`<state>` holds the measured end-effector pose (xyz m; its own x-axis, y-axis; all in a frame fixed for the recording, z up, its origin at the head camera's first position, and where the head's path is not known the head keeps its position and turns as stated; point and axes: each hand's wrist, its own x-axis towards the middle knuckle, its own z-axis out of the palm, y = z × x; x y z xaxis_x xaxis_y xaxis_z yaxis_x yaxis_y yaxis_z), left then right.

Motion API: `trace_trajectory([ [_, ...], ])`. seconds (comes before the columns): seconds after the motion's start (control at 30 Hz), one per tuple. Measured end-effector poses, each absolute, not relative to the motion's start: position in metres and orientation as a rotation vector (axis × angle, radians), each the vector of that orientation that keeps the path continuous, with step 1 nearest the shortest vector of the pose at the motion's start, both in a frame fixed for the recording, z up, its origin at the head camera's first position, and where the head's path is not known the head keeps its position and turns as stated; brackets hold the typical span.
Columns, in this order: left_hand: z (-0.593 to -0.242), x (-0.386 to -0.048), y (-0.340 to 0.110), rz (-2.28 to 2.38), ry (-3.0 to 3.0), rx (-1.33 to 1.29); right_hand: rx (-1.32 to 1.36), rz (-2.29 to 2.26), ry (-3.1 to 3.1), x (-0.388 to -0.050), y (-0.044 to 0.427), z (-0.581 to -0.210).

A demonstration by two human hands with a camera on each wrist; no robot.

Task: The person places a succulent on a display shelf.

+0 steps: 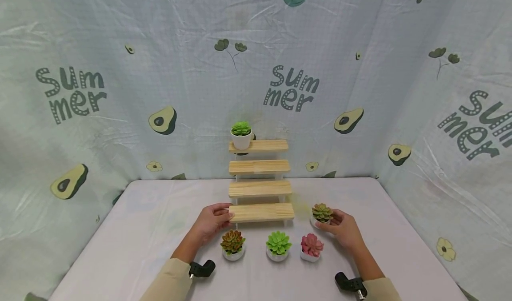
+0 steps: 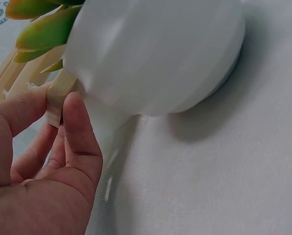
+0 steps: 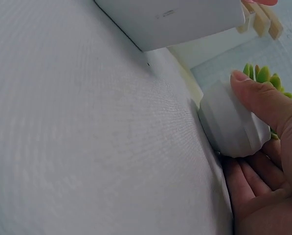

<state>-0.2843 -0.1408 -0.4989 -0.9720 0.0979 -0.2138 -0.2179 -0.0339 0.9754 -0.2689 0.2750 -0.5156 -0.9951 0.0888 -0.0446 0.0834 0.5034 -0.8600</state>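
Note:
A stepped wooden plant stand (image 1: 262, 212) with several slats stands at the back of the table. My left hand (image 1: 212, 223) pinches the left end of its lowest slat (image 2: 60, 93) between thumb and fingers. At the right, my right hand (image 1: 345, 230) grips the white pot (image 3: 231, 117) of a dull green succulent (image 1: 322, 212), thumb on one side and fingers on the other. In the right wrist view that pot appears at the tabletop. On the top slat, at its left end, sits a bright green succulent in a white pot (image 1: 241, 140).
In front of the stand, three potted succulents stand in a row: an orange-brown one (image 1: 232, 242), a light green one (image 1: 278, 243) and a pink one (image 1: 311, 245). A printed cloth (image 1: 192, 96) hangs behind and beside the white-covered table (image 1: 160, 212).

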Motion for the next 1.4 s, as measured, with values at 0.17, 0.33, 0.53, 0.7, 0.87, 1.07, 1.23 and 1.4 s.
trace_trajectory([
  [0.17, -0.4977, -0.2832, -0.1415, 2.112, 2.019, -0.132, -0.147, 1.571, -2.704, -0.2692, 0.2744, -0.5166],
  [0.33, -0.4986, -0.2837, -0.1415, 2.11, 2.012, -0.128, -0.159, 1.581, -2.703, -0.2687, 0.2744, -0.517],
  [0.53, -0.4991, -0.2845, -0.1411, 2.109, 2.013, -0.121, -0.163, 1.598, -2.7, -0.2675, 0.2743, -0.515],
  [0.7, -0.4978, -0.284, -0.1407, 2.104, 2.016, -0.124, -0.156, 1.606, -2.694, -0.2675, 0.2741, -0.5147],
  [0.87, -0.4977, -0.2838, -0.1413, 2.099, 2.019, -0.133, -0.158, 1.62, -2.682, -0.2687, 0.2734, -0.5163],
  [1.07, -0.5004, -0.2843, -0.1416, 2.093, 2.023, -0.127, -0.177, 1.634, -2.678, -0.2688, 0.2725, -0.5182],
  [1.23, -0.5012, -0.2851, -0.1406, 2.099, 2.025, -0.138, -0.158, 1.633, -2.674, -0.2683, 0.2726, -0.5185],
  [1.4, -0.501, -0.2863, -0.1398, 2.102, 2.022, -0.159, -0.143, 1.642, -2.663, -0.2688, 0.2734, -0.5198],
])
